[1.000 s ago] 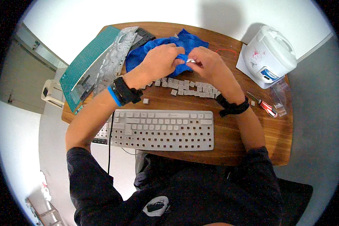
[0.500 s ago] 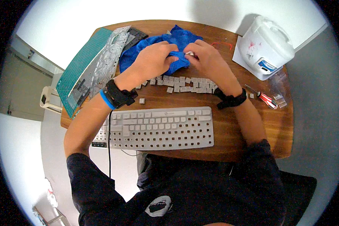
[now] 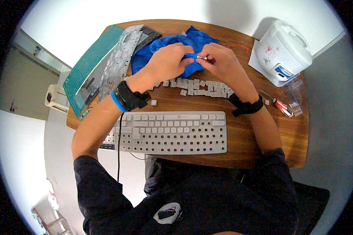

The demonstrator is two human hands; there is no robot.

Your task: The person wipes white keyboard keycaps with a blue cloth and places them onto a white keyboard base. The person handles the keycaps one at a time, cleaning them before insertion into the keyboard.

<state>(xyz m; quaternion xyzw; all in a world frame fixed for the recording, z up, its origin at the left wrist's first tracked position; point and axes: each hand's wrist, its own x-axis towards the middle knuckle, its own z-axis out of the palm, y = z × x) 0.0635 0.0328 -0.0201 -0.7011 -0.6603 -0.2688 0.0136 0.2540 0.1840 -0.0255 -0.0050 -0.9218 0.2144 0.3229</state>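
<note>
A crumpled blue cloth (image 3: 151, 55) lies at the far side of the wooden table. Above it, my left hand (image 3: 172, 58) pinches a fold of the cloth between thumb and fingers. My right hand (image 3: 223, 64) faces it, fingers closed on a small whitish keycap (image 3: 200, 58) that meets the cloth fold; the fingers partly hide it. Loose white keycaps (image 3: 196, 87) lie in rough rows just nearer than the hands. A white keyboard (image 3: 172, 143) sits at the near edge, keycaps still on its upper rows and bare square openings below.
At left, a clear patterned plastic sheet (image 3: 119, 58) and grey panels lie over a green cutting mat (image 3: 76, 78). A white rice cooker (image 3: 284, 51) stands at the back right. Nearer lie a red-and-white-handled screwdriver (image 3: 282, 107), clear plastic packaging (image 3: 295, 96) and a single keycap (image 3: 154, 102).
The whole view has shifted slightly to the right. Both hands stay together over the cloth, and the right fingers have turned a little around the keycap.
</note>
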